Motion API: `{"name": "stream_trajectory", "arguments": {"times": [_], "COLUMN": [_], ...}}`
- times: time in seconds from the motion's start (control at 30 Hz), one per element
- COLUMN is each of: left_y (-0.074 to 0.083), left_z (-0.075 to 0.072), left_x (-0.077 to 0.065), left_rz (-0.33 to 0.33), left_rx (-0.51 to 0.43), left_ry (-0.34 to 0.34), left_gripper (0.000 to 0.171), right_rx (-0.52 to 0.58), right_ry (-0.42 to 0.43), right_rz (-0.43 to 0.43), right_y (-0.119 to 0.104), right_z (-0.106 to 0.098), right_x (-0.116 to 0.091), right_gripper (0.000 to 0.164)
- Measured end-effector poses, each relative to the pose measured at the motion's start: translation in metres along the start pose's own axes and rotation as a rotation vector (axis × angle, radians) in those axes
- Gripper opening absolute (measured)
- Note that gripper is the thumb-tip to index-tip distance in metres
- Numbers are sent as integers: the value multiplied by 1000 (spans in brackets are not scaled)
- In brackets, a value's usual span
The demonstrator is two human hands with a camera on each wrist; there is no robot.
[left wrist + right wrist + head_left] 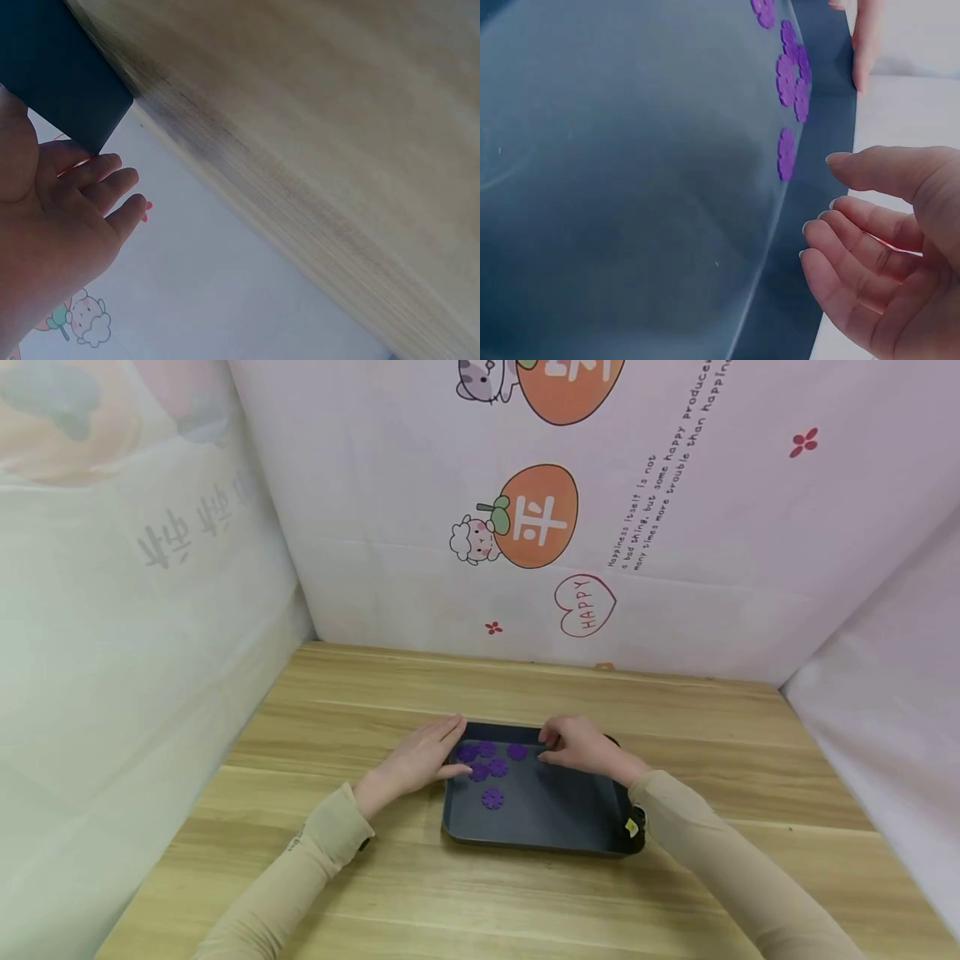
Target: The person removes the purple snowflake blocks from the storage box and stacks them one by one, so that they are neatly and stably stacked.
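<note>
A dark rectangular tray (555, 827) lies on the wooden table. Several purple notched, flower-like discs (492, 798) are in its left part, most of them clustered near the back left corner. My left hand (420, 754) rests at the tray's left rim, fingers straight along the outside and thumb reaching over the inside. The left wrist view shows that hand (67, 195) touching the tray's corner (82, 105). Over the back right part of the tray, my right hand (581, 745) has loosely bent fingers with nothing visible between them. One disc (786, 154) lies nearest to it.
The wooden table (360, 877) surrounds the tray. A printed white cloth (405, 527) hangs behind, and pale cloth walls (112, 693) stand at both sides. A small dark item with a yellow patch (632, 827) shows at the tray's right edge beside the right sleeve.
</note>
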State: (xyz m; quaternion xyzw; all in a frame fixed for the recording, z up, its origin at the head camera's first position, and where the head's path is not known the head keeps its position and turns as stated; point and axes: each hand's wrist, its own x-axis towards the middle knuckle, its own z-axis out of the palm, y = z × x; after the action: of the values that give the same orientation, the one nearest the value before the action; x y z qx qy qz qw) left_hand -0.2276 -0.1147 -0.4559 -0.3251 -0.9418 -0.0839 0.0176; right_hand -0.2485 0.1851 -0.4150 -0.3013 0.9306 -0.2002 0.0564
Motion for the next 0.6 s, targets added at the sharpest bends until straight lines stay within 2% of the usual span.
{"name": "stream_trajectory", "arguments": {"times": [0.6], "left_y": [0], "left_z": [1], "left_x": [1], "left_rz": [-17], "left_rx": [-11], "left_ry": [-19], "left_gripper": [83], "right_rx": [-29], "right_ry": [-66], "right_rz": [33], "right_y": [-8], "right_z": [19], "right_x": [14], "right_gripper": [30]}}
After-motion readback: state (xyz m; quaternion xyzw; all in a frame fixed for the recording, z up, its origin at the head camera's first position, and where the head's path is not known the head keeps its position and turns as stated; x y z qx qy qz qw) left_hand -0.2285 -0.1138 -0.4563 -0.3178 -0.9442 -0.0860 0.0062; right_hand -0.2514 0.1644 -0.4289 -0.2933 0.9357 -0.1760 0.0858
